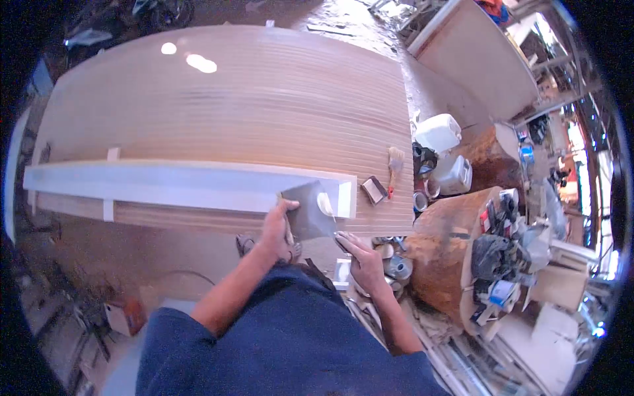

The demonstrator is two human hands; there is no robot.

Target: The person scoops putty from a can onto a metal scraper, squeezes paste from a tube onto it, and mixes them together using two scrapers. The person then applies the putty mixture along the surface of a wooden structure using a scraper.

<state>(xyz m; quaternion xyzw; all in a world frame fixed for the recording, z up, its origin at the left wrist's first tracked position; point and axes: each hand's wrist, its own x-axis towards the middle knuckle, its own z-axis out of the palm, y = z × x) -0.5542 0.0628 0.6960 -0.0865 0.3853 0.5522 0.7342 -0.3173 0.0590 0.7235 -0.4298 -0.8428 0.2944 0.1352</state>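
My left hand [280, 228] grips the edge of a grey flat plate [305, 214], tilted over the front edge of the table. A white lump of paste [324, 203] sits on the plate. My right hand [360, 257] is closed around the handle of a thin tool that reaches up to the paste; its blade is hard to make out. Behind the plate lies a long white board with raised sides [191, 187]. To its right are a small dark-edged block [374, 190] and a brush [395, 165] with a red-tipped handle.
The ribbed tabletop [238, 112] extends ahead and left. White jugs [438, 132], cans and large wooden stumps [439, 257] crowd the right side, with bags and tins on top. A large panel [479, 59] stands at the back right. A red box [125, 317] is on the lower left floor.
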